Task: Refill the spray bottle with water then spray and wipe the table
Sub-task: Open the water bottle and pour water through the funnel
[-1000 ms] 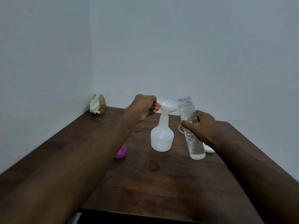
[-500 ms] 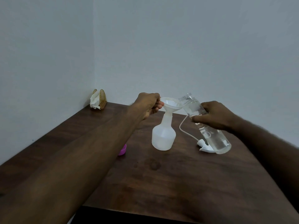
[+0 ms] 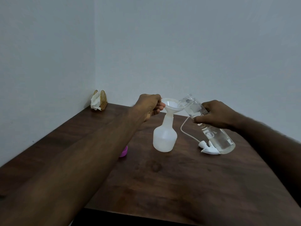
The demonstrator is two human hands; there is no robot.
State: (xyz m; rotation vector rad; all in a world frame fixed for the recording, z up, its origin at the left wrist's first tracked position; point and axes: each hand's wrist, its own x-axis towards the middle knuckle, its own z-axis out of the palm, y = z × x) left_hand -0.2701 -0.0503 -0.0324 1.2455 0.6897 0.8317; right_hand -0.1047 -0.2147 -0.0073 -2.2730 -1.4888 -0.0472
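A white translucent spray bottle [image 3: 164, 138] stands uncapped on the dark wooden table [image 3: 171, 185], with some water in its base. A white funnel [image 3: 172, 105] sits in its neck. My left hand [image 3: 149, 106] pinches the funnel's rim at the left. My right hand [image 3: 215, 114] grips a clear water bottle [image 3: 218, 137], tilted with its open mouth over the funnel. The white spray head [image 3: 207, 148] with its thin tube lies on the table behind the clear bottle.
A purple cap [image 3: 123, 151] lies on the table, partly hidden by my left forearm. A golden napkin holder [image 3: 100, 100] with white tissue stands in the back left corner against the walls. The table's front edge runs below my arms.
My right hand lifted the clear bottle from upright on the table and tilted its mouth to the funnel. My left hand stayed on the funnel.
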